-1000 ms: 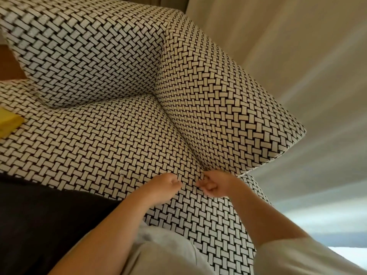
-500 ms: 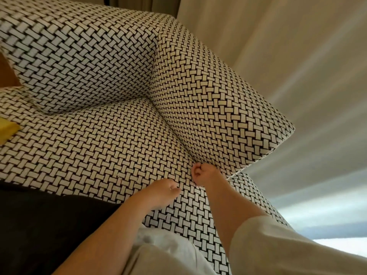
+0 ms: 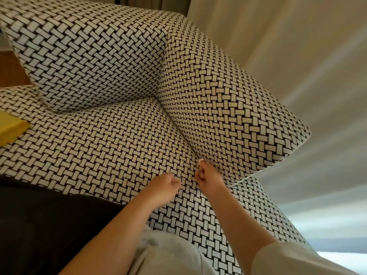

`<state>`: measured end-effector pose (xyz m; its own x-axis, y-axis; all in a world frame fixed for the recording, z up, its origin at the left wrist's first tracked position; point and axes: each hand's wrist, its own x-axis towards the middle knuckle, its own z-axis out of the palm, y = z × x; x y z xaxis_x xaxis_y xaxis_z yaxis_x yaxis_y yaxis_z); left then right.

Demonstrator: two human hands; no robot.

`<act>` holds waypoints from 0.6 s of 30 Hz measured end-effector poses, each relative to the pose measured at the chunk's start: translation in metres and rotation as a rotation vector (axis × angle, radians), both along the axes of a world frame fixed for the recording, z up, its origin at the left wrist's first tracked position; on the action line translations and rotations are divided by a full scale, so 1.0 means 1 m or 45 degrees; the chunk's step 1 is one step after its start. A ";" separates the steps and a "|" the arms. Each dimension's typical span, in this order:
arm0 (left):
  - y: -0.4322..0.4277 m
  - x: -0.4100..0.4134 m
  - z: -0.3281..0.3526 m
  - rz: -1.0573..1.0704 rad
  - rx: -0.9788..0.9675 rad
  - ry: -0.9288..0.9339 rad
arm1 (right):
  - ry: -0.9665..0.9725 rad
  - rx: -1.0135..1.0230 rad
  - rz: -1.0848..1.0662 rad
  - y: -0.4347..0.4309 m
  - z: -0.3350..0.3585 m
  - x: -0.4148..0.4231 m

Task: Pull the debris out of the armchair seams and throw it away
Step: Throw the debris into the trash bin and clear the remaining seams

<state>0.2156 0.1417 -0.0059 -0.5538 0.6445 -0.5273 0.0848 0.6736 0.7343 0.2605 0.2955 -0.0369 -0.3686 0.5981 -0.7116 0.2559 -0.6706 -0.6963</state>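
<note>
The armchair (image 3: pixel 111 147) is covered in a black-and-white woven pattern. Its seat meets the right armrest (image 3: pixel 224 108) along a seam (image 3: pixel 178 126). My right hand (image 3: pixel 207 178) sits at the near end of that seam, fingers pinched on a small pale bit of debris (image 3: pixel 201 160) right at the crease. My left hand (image 3: pixel 165 185) rests beside it on the seat's front edge, curled into a loose fist. I cannot see anything inside that fist.
A yellow object (image 3: pixel 11 128) lies on the seat at the far left. Pale curtains (image 3: pixel 288 46) hang behind and to the right of the armrest. A dark floor area (image 3: pixel 39 225) lies in front of the seat on the left.
My right hand moved from beside the left hand up to the near end of the seam, and a pale bit shows at its fingertips. The left hand stayed put.
</note>
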 end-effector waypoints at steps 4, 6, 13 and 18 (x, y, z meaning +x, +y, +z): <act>0.007 -0.009 -0.001 0.391 0.205 -0.204 | 0.110 0.171 0.449 -0.029 0.026 0.000; 0.006 -0.012 0.000 0.614 0.379 -0.464 | 0.198 0.211 0.640 -0.042 0.035 -0.006; -0.020 -0.034 0.024 1.158 0.734 -0.747 | 0.135 0.908 1.092 -0.086 0.059 -0.050; -0.078 -0.065 0.041 1.233 0.746 -0.505 | 0.230 1.306 1.359 -0.125 0.068 -0.095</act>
<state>0.1508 0.0633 0.0355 -0.8065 0.2486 -0.5364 -0.5742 -0.1130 0.8109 0.1655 0.1710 0.0310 -0.9791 0.1955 -0.0567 0.1591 0.5616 -0.8120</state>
